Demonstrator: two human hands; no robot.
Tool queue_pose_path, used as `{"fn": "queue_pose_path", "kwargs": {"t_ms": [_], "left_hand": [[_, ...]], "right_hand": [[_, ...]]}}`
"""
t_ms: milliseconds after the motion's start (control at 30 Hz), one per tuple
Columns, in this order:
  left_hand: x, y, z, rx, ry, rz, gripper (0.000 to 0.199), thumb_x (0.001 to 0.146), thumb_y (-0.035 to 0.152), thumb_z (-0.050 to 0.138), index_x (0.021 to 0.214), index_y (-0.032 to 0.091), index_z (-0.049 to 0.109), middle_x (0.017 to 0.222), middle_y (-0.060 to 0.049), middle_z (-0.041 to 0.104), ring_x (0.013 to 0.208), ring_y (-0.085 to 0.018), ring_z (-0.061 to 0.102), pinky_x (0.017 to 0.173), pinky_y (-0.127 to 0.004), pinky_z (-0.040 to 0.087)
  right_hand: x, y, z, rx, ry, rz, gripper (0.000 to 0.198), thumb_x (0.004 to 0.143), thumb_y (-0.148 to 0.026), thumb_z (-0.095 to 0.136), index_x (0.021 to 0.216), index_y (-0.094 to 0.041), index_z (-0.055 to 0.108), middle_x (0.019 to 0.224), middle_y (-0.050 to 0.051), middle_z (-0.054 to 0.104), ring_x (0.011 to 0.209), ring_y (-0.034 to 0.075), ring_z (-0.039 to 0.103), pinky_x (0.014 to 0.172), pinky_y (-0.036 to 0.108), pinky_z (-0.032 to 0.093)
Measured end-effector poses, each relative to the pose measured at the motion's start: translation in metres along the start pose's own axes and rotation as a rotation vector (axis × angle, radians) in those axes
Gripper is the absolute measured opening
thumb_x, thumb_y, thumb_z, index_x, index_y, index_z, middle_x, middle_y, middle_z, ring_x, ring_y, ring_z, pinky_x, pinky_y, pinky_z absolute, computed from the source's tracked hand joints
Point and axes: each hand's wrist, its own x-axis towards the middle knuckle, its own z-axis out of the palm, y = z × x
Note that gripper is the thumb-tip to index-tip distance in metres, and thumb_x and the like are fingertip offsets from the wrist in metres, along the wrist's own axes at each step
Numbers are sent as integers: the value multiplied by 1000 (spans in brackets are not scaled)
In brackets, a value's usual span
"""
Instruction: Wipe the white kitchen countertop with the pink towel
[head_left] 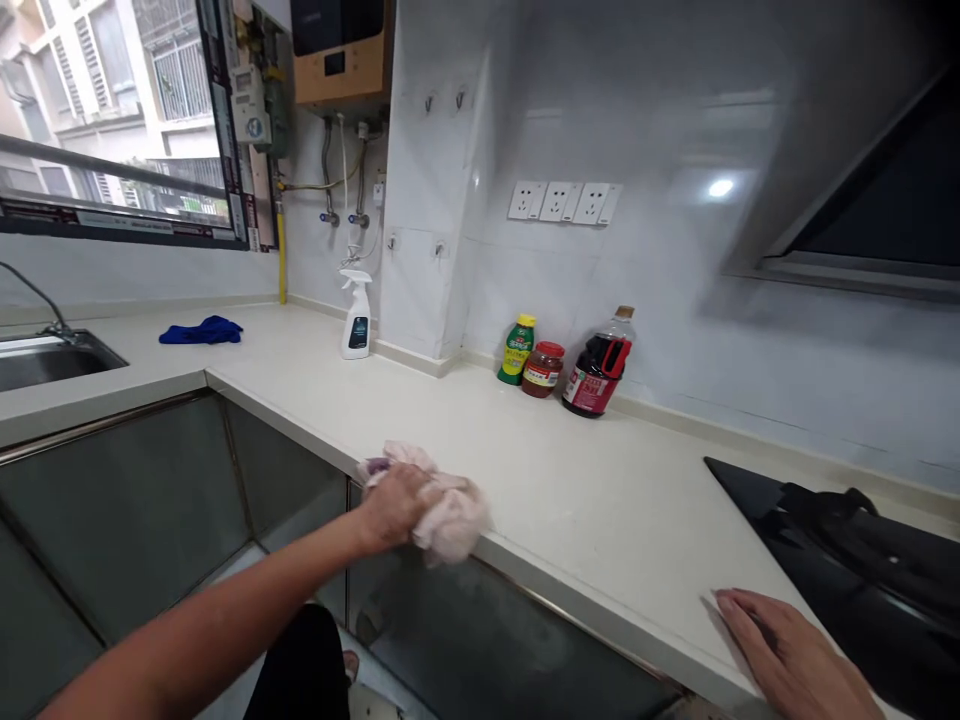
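Observation:
My left hand [399, 505] is closed around a crumpled pale pink cloth [454, 515], pressing it on the front edge of the cream countertop [585, 500]. Part of the cloth hangs over that edge and looks slightly blurred. On the right, my right hand [795, 655] rests its fingertips on the counter, with the fingers stretched out and nothing held. It lies just beside the black cooktop [757, 500].
Against the wall stand a green bottle [517, 350], a red-lidded jar [542, 370] and a large dark sauce bottle [598, 365]. Farther left are a white spray bottle [357, 318], a blue cloth [201, 331] and a sink [90, 350]. A lidded pan [870, 550] sits on the cooktop.

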Motion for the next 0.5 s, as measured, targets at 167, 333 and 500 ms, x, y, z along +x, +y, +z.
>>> {"fn": "queue_pose_path", "kwargs": {"t_ms": [167,333,500], "left_hand": [[-40,-94,-32,-24,-2,-186,63,73,46,74,127,19,59,127,-15,61,118,-35,53,105,-47,37],[-48,-104,-38,50,11,-234,69,71,43,73,132,16,53,130,-18,58,123,-37,50,108,-49,35],[-16,-31,-27,28,15,-142,72,71,49,78,131,17,55,126,-17,58,117,-37,53,104,-51,39]], "right_hand": [[-3,-11,1,-24,29,-57,60,94,-73,32,102,-26,68,118,9,66,113,33,59,100,50,44],[3,-2,6,-31,14,-45,65,95,-74,29,113,-26,68,122,8,64,117,32,57,101,51,44],[10,4,7,66,-37,17,66,91,-74,31,110,-25,70,121,7,65,119,32,56,104,50,44]]}}
